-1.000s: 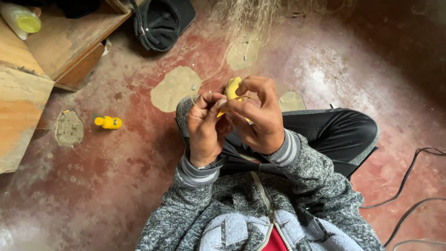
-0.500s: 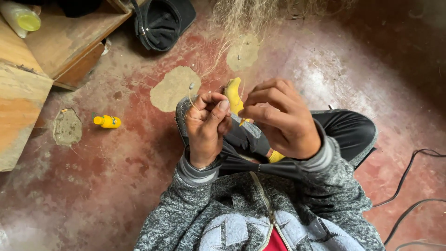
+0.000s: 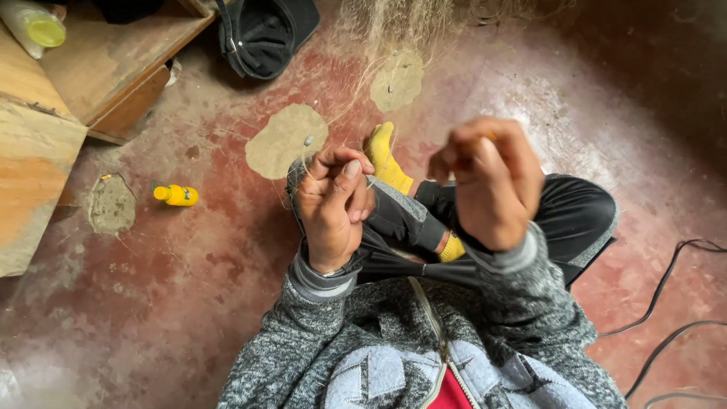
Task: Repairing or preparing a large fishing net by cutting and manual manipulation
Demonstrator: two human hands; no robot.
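Thin thread (image 3: 372,180), barely visible, pinched by left hand (image 3: 332,204), right hand (image 3: 488,182) blurred

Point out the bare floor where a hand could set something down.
Bare floor lies between the small yellow bottle and the left sleeve; more beyond the right knee. Crowded: fine net strands near the black cap, cables at right.

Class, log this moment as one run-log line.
left hand: pinching thin line | right hand: raised, closed, blurred | yellow bottle: on floor
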